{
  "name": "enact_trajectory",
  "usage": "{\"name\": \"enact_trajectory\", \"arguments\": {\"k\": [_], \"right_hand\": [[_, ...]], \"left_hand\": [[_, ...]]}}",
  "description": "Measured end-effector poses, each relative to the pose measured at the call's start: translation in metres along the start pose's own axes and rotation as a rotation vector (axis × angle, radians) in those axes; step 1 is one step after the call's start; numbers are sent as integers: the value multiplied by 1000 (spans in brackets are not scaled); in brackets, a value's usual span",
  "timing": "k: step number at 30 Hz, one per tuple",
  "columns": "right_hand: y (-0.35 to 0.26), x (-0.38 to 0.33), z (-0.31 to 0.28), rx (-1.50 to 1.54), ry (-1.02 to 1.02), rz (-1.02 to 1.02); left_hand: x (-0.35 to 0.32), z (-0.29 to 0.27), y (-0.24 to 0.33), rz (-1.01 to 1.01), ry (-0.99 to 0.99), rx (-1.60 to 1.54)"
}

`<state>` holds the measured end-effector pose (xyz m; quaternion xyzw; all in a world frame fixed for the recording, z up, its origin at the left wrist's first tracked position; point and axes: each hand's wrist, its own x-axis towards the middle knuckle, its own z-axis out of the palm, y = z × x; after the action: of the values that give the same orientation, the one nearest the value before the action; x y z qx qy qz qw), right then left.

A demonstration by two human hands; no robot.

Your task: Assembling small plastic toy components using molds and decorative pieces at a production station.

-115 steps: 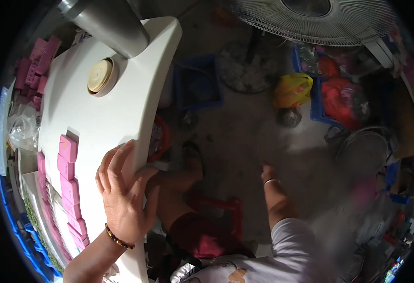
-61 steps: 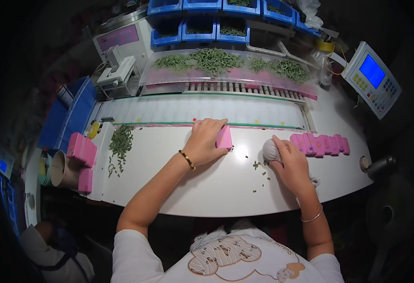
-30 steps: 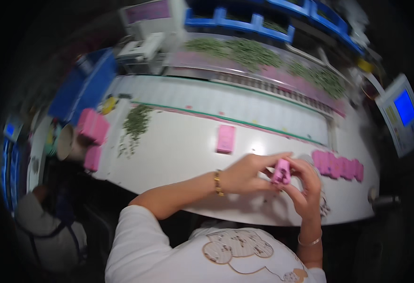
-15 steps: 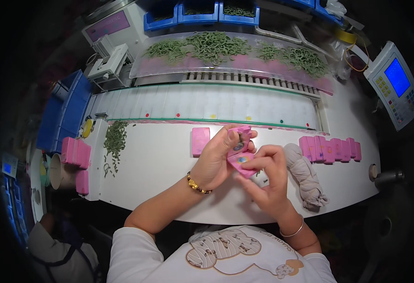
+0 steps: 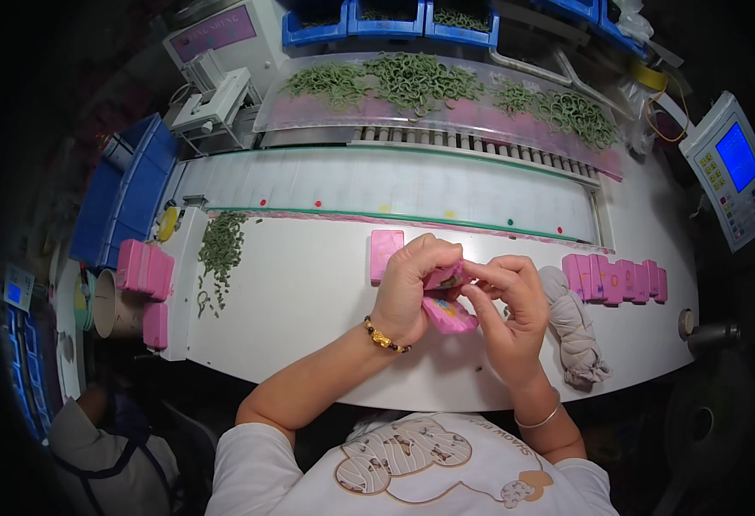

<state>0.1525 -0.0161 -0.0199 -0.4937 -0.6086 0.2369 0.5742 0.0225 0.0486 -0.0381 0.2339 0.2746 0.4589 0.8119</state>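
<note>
Far left, a second person [image 5: 115, 447], pale top and dark straps, low in the shadows. Next comes a blue plastic bin [image 5: 128, 193], and near it chunky pink blocks [image 5: 144, 268] beside an open-mouthed brown tube [image 5: 118, 303]. Above, a machine [image 5: 214, 34] wears a purple panel with pale lettering. Into the light now: small green bits [image 5: 222, 245] heaped on the smooth white tabletop [image 5: 309, 292], its front edge bowed by the lens. A long white strip [image 5: 377, 182] runs across behind, edged in green, dotted red, yellow and green; beyond it, curly green rings [image 5: 420, 79] pile up on a clear sheet.

Centre stage, one pink block [image 5: 386, 254] on the tabletop, and just right of it the left hand [image 5: 408, 291], fingers wrapped around a pink mould [image 5: 451, 318], parted like a beak, held up over the tabletop. There's a yellow-and-blue mark inside! The right hand [image 5: 513, 301] meets its right edge, thumb and forefinger nearly together; gripping or only touching, I can't tell. Below, a printed shirt [image 5: 420, 460] carries curved lettering.

Rightward, a twisted grey cloth [image 5: 575, 331], a row of marked pink blocks [image 5: 616, 279], and a keypad unit [image 5: 734, 163], blue screen glowing, its labels too small to read.
</note>
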Motion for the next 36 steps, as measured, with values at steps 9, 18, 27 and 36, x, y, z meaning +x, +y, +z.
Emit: {"name": "enact_trajectory", "arguments": {"k": [9,18,27,36], "right_hand": [[-3,3,-5,-223,-15,-185],[3,-5,-15,-9,-69,39],[11,-16,-16,-92,-64,-92],[10,-21,-32,-337,10,-506]], "left_hand": [[-3,6,-3,68,-50,220],[9,15,-22,218,64,376],[23,3,-35,-10,123,-48],[17,22,-20,-285,102,-130]]}}
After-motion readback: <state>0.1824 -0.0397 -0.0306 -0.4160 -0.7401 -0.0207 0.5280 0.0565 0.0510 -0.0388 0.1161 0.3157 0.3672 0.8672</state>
